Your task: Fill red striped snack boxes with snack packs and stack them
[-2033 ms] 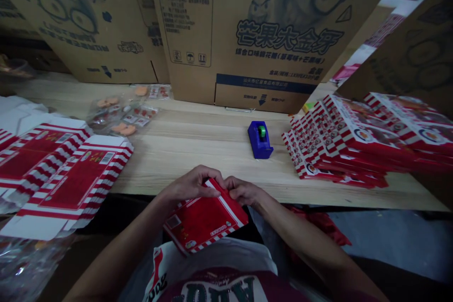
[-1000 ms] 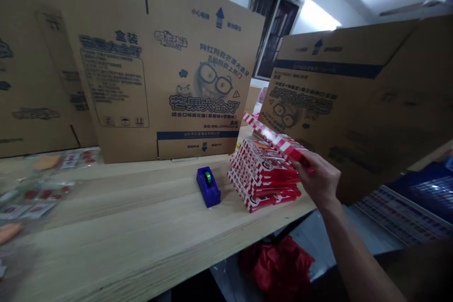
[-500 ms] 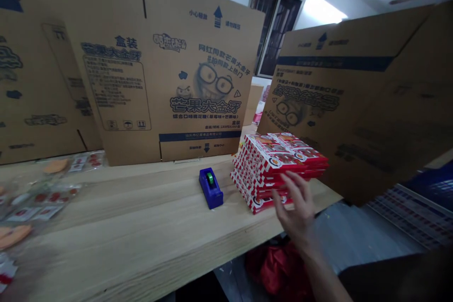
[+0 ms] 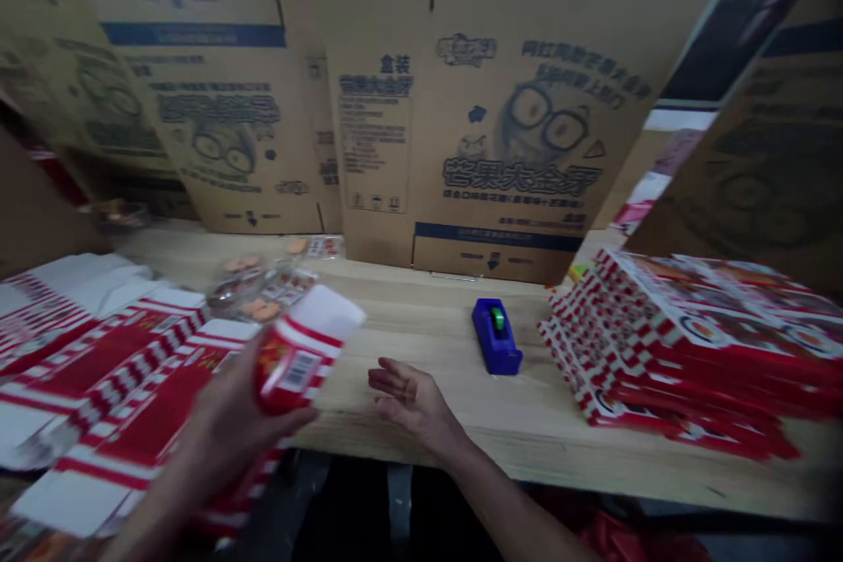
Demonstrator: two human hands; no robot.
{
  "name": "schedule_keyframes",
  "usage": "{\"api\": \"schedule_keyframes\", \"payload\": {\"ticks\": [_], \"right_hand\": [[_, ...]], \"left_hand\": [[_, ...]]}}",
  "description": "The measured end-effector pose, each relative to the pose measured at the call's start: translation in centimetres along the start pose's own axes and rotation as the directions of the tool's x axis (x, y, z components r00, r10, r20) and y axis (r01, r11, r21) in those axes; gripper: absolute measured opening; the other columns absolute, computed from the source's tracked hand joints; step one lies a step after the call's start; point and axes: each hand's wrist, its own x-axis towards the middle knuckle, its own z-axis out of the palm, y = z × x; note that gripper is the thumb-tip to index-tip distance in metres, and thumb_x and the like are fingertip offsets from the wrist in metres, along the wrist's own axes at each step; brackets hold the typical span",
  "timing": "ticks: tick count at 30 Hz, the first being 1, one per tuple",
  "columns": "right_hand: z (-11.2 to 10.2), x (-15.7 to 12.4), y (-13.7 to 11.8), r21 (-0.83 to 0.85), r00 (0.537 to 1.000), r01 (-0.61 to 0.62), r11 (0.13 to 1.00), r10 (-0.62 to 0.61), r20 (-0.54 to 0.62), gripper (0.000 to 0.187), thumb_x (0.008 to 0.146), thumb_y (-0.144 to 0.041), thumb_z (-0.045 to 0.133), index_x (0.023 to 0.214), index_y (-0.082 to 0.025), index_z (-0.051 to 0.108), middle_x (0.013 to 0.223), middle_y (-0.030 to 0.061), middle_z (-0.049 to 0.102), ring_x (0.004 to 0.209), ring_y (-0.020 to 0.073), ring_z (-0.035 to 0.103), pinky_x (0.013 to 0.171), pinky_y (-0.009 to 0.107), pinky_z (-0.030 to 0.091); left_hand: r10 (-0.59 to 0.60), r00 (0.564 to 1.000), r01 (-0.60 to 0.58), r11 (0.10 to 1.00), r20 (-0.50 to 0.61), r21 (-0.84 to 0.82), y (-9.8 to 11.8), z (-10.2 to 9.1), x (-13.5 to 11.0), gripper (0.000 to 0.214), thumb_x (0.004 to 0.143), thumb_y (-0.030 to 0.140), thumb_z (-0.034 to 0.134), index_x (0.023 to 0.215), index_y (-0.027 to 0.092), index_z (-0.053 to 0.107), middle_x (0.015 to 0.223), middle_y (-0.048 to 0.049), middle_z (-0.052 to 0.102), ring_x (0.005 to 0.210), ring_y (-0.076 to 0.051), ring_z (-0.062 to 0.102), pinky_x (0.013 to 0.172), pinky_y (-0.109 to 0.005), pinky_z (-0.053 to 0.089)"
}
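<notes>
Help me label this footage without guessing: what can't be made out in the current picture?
All in the head view:
- Part of the held carton: hidden behind the left hand.
- Digits under its barcode: blurred and too small.
- Far right of the boxed stack: cut off by the right edge.
- Print on the small clear packets: too small and blurred.
- Red material at bottom right: cut off by the bottom edge.

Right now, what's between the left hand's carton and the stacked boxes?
Head view: the right hand, nearer the carton, then the blue tape dispenser, nearer the boxes.
</notes>
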Motion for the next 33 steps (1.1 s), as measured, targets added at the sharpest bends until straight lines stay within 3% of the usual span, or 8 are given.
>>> {"api": "schedule_keyframes", "payload": {"ticks": [4, 8, 12, 17, 20, 25, 30, 33], "right_hand": [[1.3, -0.4, -1.8, 0.086, 0.998, -0.005, 0.996, 0.000, 0.063, 0.058, 0.059, -0.046, 0.084, 0.109, -0.024, 0.064, 0.113, 0.0069, 0.071, 0.110, 0.0305, 0.064, 0.097, 0.049, 0.049], [-1.3, -2.2, -2.6, 0.077, 0.995, -0.023, 0.997, 0.030, -0.090, 0.044, 0.066, -0.039, 0.081, 0.102, -0.017, 0.068, 0.104, 0.0089, 0.074, 0.097, 0.0279, 0.069, 0.093, 0.045, 0.052], [-5.0, -2.8, -2.3, 0.042, 0.969, 0.035, 0.999, -0.024, -0.247, 0.031, 0.068, -0.035, 0.080, 0.091, -0.015, 0.072, 0.092, 0.0088, 0.076, 0.080, 0.0242, 0.071, 0.077, 0.038, 0.057], [-7.1, -1.7, -2.1, 0.013, 0.947, 0.083, 0.996, -0.075, -0.311, 0.031, 0.065, -0.033, 0.083, 0.089, -0.017, 0.073, 0.092, 0.0070, 0.076, 0.079, 0.0243, 0.070, 0.076, 0.038, 0.057], [-7.8, -0.8, -1.7, -0.125, 0.943, 0.073, 0.990, -0.109, -0.315, 0.031, 0.065, -0.036, 0.082, 0.086, -0.016, 0.073, 0.088, 0.0071, 0.076, 0.075, 0.0245, 0.070, 0.071, 0.037, 0.057], [-8.3, 0.2, -1.2, -0.300, 0.954, 0.047, 0.953, -0.132, -0.271, 0.033, 0.069, -0.040, 0.078, 0.091, -0.016, 0.073, 0.092, 0.0072, 0.076, 0.076, 0.0254, 0.069, 0.068, 0.036, 0.057], [-7.8, 0.2, -0.3, -0.266, 0.969, 0.011, 0.964, -0.076, -0.235, 0.031, 0.068, -0.041, 0.077, 0.086, -0.016, 0.074, 0.087, 0.0056, 0.075, 0.074, 0.0236, 0.069, 0.067, 0.034, 0.056], [-7.8, -0.9, 1.0, -0.152, 0.985, -0.068, 0.986, 0.042, -0.168, 0.035, 0.067, -0.041, 0.079, 0.089, -0.015, 0.072, 0.086, 0.0055, 0.075, 0.072, 0.0218, 0.069, 0.067, 0.033, 0.056]], "left_hand": [[0.099, 0.987, -0.081, 0.986, 0.125, -0.143, 1.8, 6.0, -1.6, 0.104, 0.056, 0.045, 0.081, 0.143, 0.016, 0.031, 0.133, -0.0174, 0.054, 0.121, -0.037, 0.053, 0.098, -0.049, 0.046], [0.104, 0.981, -0.035, 0.925, 0.163, -0.377, 3.3, 9.3, -2.3, 0.103, 0.061, 0.039, 0.079, 0.146, 0.015, 0.026, 0.138, -0.0192, 0.047, 0.128, -0.035, 0.046, 0.104, -0.050, 0.040], [0.033, 0.937, 0.187, 0.792, 0.346, -0.581, 2.9, 9.8, -1.6, 0.109, 0.054, 0.036, 0.083, 0.144, 0.010, 0.029, 0.125, -0.0197, 0.057, 0.107, -0.031, 0.060, 0.095, -0.047, 0.047], [0.050, 0.794, 0.503, 0.506, 0.606, -0.701, 2.3, 11.4, -2.8, 0.050, 0.062, 0.043, 0.081, 0.100, 0.012, 0.069, 0.088, -0.0094, 0.073, 0.079, -0.025, 0.069, 0.073, -0.037, 0.055], [-0.088, 0.805, 0.561, 0.432, 0.586, -0.706, 2.1, 12.3, -3.8, 0.036, 0.062, 0.045, 0.081, 0.077, 0.013, 0.071, 0.068, -0.0048, 0.072, 0.060, -0.020, 0.066, 0.058, -0.030, 0.053], [-0.089, 0.803, 0.579, 0.350, 0.590, -0.736, 1.6, 12.3, -4.4, 0.042, 0.074, 0.054, 0.070, 0.066, 0.013, 0.067, 0.055, -0.0024, 0.067, 0.047, -0.013, 0.059, 0.049, -0.023, 0.047], [-0.134, 0.787, 0.609, 0.326, 0.603, -0.723, 0.9, 11.7, -4.9, 0.043, 0.075, 0.056, 0.069, 0.079, 0.013, 0.070, 0.066, -0.0046, 0.071, 0.053, -0.017, 0.064, 0.053, -0.026, 0.050], [-0.092, 0.840, 0.532, 0.329, 0.534, -0.780, 0.5, 11.6, -4.4, 0.046, 0.077, 0.050, 0.069, 0.108, 0.017, 0.067, 0.092, -0.0074, 0.075, 0.076, -0.021, 0.070, 0.069, -0.029, 0.054]]}}
